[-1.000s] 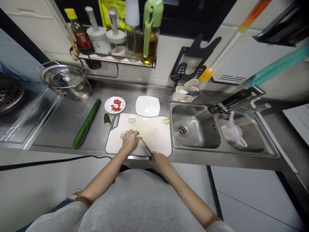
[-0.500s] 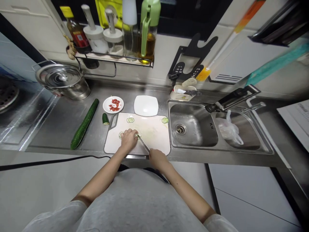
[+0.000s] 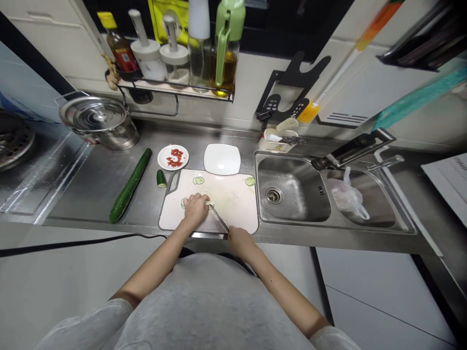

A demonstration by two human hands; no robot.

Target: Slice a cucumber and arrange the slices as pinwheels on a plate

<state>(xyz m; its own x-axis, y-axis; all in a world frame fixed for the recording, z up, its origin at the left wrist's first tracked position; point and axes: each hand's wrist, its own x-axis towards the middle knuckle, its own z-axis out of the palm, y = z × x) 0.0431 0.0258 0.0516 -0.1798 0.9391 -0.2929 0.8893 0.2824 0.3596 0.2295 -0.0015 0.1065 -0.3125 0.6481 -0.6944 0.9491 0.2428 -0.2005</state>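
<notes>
On the white cutting board point(image 3: 233, 214), my left hand point(image 3: 196, 209) has its fingers bent and pressed down on cucumber slices point(image 3: 209, 204), which show at its right side. My right hand point(image 3: 241, 242) grips the handle of a knife point(image 3: 219, 218) at the board's front edge. The blade points up and left, its tip beside the slices and my left fingertips. More thin cucumber slices point(image 3: 198, 180) lie near the board's back edge. Another pale green piece point(image 3: 250, 181) sits at its right back corner. A slice also shows just left of my left hand.
A whole cucumber point(image 3: 130, 185) and a cut cucumber end point(image 3: 161, 179) lie left of the board. Behind it stand a plate with red chopped pieces point(image 3: 173, 157) and a white plate point(image 3: 222, 159). The sink point(image 3: 292, 189) borders the right; a steel pot point(image 3: 118, 133) stands back left.
The whole view has shifted slightly to the right. The knife's blade tip sits a little farther from my left fingers. My left hand stays on the slices.
</notes>
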